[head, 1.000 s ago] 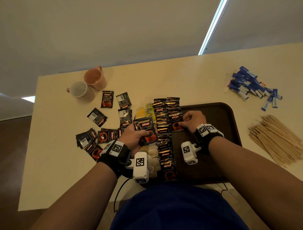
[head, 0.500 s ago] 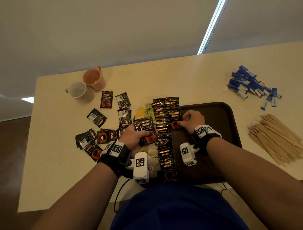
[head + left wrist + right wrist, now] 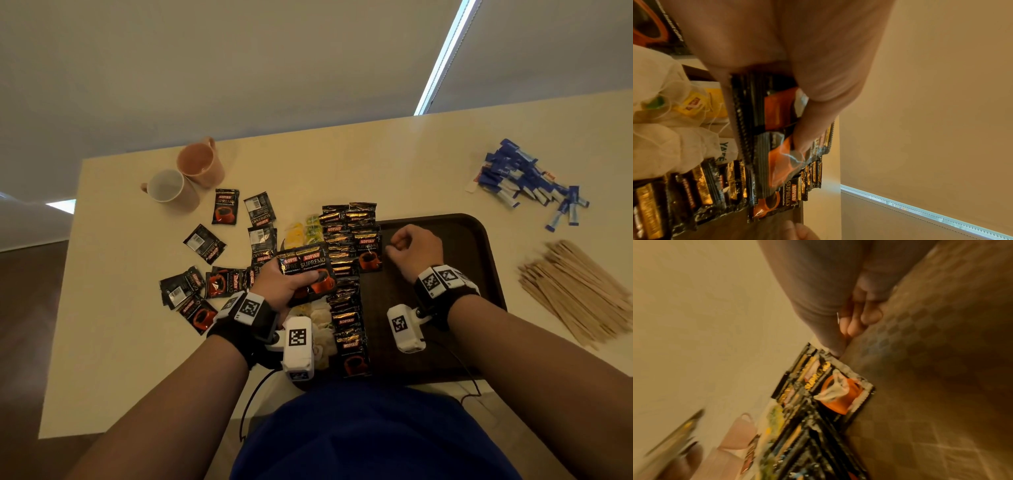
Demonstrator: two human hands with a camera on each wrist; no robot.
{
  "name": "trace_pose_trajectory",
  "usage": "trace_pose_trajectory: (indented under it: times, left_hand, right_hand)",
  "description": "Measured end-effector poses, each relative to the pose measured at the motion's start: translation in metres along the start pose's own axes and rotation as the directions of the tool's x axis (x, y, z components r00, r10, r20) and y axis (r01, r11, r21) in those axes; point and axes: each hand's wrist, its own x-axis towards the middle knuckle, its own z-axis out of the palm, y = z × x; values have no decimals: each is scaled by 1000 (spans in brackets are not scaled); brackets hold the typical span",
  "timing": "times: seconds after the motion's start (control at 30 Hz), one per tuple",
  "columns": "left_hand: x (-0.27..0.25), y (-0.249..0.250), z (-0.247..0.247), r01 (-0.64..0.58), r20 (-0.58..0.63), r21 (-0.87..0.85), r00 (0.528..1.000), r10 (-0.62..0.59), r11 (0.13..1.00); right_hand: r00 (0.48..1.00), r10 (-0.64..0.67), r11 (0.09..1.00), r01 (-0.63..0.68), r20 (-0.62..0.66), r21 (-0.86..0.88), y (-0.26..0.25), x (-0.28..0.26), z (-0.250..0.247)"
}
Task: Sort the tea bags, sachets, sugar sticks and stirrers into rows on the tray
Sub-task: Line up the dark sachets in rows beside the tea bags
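My left hand grips a stack of black Kopiko sachets above the tray's left edge; in the left wrist view my thumb presses on the held stack. A row of overlapping sachets runs down the left part of the dark brown tray. My right hand hovers over the tray with curled fingers and holds nothing, just right of the laid sachet. In the right wrist view its fingertips are bunched together close to that sachet. Tea bags lie left of the row.
Loose sachets are scattered on the cream table to the left. Two mugs stand at the back left. Blue sugar sticks are piled at the back right, wooden stirrers lie right of the tray.
My right hand has let go of the sachet beside the row's far end and drawn back to the right. The left hand still holds its stack in place.
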Motion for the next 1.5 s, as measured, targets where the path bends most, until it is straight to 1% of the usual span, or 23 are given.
trace_pose_trajectory:
  times: [0.03, 0.07, 0.1, 0.13, 0.2, 0.23, 0.27, 0.33, 0.43, 0.5, 0.6, 0.67, 0.73, 0.8, 0.97, 1.07, 1.27, 1.5]
  left_hand:
    - [0, 0, 0, -14, -12, 15, 1000, 14, 1000]
    - [0, 0, 1, -17, -22, 6, 1000, 17, 1000]
    - [0, 0, 2, -15, -33, -8, 999, 15, 1000]
    - [-2, 0, 4, -17, -37, -17, 999, 17, 1000]
    - [-3, -1, 6, -17, -29, -33, 999, 16, 999]
    - [-3, -1, 6, -11, -20, -41, 1000, 11, 999]
    - [-3, -1, 6, -6, -18, -52, 1000, 5, 999]
    - [-3, 0, 5, 26, 7, -111, 1000, -26, 993]
    - [-2, 3, 4, 125, 99, -282, 990, -101, 951]
    - [-1, 1, 3, 140, 113, -337, 988, -108, 931]
    - [1, -2, 1, 152, 100, -306, 987, -127, 940]
    - [-1, -3, 1, 154, 89, -290, 987, -133, 945]
    - [-2, -3, 3, 140, 83, -271, 989, -122, 952]
    - [-2, -3, 5, 114, 77, -249, 992, -98, 962]
    - [-3, -2, 7, 91, 61, -211, 995, -80, 973]
    - [-2, -2, 6, 104, 69, -220, 993, -91, 970]
    - [0, -4, 4, 105, 53, -182, 994, -97, 978]
    - [2, -8, 2, 108, 69, -222, 993, -95, 969]
  right_hand:
    - [998, -58, 998, 58, -5, 24, -8, -3, -3]
    - [993, -114, 991, 112, 30, 67, -17, -6, -5]
    - [980, -167, 980, 153, 109, 127, -27, -10, -6]
    - [953, -211, 966, 169, 219, 198, -38, -15, -7]
    - [869, -265, 941, 137, 418, 311, -54, -23, -4]
    - [841, -275, 934, 119, 466, 338, -59, -27, 0]
    - [835, -270, 933, 104, 479, 344, -60, -28, 3]
    - [854, -225, 943, 70, 469, 326, -59, -29, 8]
    - [870, -135, 941, -37, 474, 337, -50, -27, 7]
    - [883, -72, 938, -98, 464, 332, -36, -24, 3]
    - [904, 8, 949, -141, 427, 281, -13, -21, -6]
    - [924, 52, 952, -161, 379, 262, 0, -19, -10]
    - [947, 96, 954, -176, 308, 244, 11, -14, -9]
    - [957, 124, 953, -189, 264, 237, 19, -9, -6]
    - [959, 122, 951, -187, 255, 248, 18, -3, 1]
    - [960, 111, 955, -175, 257, 242, 15, -1, 5]
    - [962, 115, 972, -161, 249, 170, 15, 5, 12]
    - [970, 130, 982, -154, 204, 107, 16, 7, 11]
